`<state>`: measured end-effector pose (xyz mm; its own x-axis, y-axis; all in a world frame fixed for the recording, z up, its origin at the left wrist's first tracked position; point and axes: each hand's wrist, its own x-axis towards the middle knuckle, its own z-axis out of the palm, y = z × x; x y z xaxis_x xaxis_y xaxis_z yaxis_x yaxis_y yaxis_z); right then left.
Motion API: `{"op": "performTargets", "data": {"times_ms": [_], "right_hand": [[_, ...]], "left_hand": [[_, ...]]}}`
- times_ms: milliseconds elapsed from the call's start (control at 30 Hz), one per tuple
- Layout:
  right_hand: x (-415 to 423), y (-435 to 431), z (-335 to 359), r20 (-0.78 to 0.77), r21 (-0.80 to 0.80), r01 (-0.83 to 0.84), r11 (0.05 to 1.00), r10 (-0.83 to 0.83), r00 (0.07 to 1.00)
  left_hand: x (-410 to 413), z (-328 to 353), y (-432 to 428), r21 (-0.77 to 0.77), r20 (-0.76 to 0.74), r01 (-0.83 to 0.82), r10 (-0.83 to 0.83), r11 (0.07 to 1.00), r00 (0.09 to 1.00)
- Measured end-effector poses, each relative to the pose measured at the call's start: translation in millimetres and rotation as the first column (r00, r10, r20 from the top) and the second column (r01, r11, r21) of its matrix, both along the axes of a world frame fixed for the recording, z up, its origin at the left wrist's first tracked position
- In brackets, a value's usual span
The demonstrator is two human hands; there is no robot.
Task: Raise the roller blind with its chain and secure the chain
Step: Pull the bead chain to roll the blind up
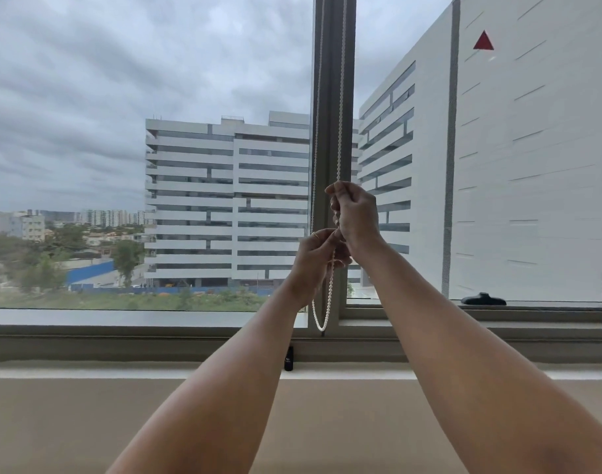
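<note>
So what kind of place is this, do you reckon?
Probably an upper-floor room, an office or flat: a wide window with a sill, a roller-blind bead chain on the frame, and multi-storey blocks outside seen from well above the ground.

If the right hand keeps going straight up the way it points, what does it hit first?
Probably nothing solid: the right hand, closed on the bead chain, would just slide up along it in front of the window mullion. No stop shows up to the picture's top edge, though its depth from the mullion is unclear.

Wide window with grey mullion; overcast daylight, white office blocks outside; beige sill
</note>
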<state>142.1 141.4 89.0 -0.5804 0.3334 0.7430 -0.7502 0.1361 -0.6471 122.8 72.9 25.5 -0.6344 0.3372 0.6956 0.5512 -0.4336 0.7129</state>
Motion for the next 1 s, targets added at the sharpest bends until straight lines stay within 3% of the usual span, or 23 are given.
{"op": "performTargets", "data": {"times_ms": [1000], "right_hand": [[-14.4,13.9,-18.3,-0.020,-0.049,-0.080,0.996,0.079,0.997]], "left_hand": [[-29.2,-55.8,7.5,-0.080,0.100,-0.002,0.010,0.997,0.995]]}}
